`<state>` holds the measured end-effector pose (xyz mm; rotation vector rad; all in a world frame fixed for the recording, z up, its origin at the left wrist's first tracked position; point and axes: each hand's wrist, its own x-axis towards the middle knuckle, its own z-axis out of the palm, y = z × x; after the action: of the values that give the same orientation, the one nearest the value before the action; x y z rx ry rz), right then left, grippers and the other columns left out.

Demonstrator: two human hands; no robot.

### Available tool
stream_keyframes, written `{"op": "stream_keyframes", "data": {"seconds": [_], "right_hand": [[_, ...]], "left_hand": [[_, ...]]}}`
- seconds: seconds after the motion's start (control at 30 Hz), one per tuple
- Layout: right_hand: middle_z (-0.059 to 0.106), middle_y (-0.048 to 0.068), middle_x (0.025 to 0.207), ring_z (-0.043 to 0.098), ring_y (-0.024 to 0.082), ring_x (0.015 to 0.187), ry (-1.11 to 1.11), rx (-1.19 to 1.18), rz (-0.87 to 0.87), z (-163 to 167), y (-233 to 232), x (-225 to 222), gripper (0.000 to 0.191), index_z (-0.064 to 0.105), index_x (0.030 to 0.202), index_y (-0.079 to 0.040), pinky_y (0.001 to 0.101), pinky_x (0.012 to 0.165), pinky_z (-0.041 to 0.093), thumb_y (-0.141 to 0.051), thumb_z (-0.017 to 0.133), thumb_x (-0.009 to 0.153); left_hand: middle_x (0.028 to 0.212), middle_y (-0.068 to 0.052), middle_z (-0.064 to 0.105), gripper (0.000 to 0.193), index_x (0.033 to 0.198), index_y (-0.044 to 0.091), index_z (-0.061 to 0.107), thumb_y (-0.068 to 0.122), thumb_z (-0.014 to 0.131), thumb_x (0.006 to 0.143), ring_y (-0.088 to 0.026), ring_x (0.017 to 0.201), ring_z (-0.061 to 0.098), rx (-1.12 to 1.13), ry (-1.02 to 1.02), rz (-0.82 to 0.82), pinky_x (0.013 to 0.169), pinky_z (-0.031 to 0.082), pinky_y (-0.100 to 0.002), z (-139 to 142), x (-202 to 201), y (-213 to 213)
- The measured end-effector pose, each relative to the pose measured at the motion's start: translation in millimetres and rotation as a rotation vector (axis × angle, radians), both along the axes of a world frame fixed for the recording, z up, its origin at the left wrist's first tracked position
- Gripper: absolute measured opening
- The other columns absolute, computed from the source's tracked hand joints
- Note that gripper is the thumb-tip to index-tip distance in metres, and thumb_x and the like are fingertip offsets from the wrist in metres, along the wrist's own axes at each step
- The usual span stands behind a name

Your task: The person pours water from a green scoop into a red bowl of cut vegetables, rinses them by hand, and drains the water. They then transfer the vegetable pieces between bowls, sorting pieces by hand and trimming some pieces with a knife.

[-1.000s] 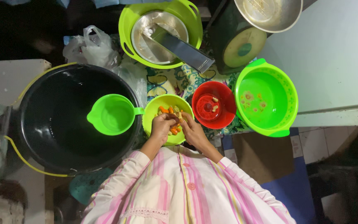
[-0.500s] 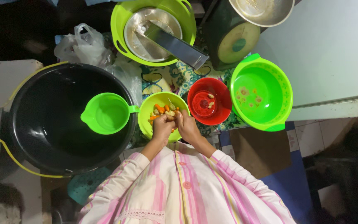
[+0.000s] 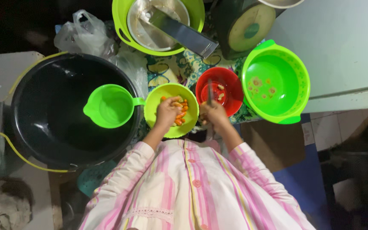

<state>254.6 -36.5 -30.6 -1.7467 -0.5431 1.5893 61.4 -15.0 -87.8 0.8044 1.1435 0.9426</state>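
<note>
Left hand (image 3: 167, 114) fingers curled on orange pieces (image 3: 179, 111), right hand (image 3: 211, 114) gripping knife (image 3: 209, 91)

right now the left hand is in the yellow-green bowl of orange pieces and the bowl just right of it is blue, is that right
Not quite. The head view shows the left hand in the yellow-green bowl among the orange pieces, but the bowl just right of it is red, not blue. The right hand sits at that red bowl's near edge.
</note>
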Motion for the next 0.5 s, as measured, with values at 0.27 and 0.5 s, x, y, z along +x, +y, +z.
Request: {"op": "stream_keyframes", "data": {"seconds": [0.27, 0.5], "right_hand": [[0.062, 0.009, 0.11, 0.071, 0.021, 0.076, -0.246, 0.127, -0.13, 12.3, 12.5, 68.8, 0.039, 0.046, 0.141, -0.01, 0.0365, 0.057, 0.064, -0.014, 0.053, 0.103], [0.06, 0.011, 0.123, 0.074, 0.025, 0.079, -0.217, 0.079, -0.18, 7.4, -3.1, 75.2, 0.041, 0.046, 0.145, -0.004, 0.0385, 0.055, 0.062, -0.017, 0.048, 0.106]], "left_hand": [[0.099, -0.02, 0.073, 0.012, 0.091, 0.009, 0.077, 0.008, 0.069, 0.082, -0.039, 0.093, 0.07, 0.205, 1.221, -0.751, 0.078, 0.058, -0.049, -17.2, -34.3, -16.2], [0.092, -0.015, 0.072, 0.013, 0.082, 0.008, 0.078, 0.009, 0.065, 0.083, -0.034, 0.094, 0.068, 0.703, 1.416, -0.64, 0.078, 0.055, -0.047, -27.5, -22.1, -33.2]]}}
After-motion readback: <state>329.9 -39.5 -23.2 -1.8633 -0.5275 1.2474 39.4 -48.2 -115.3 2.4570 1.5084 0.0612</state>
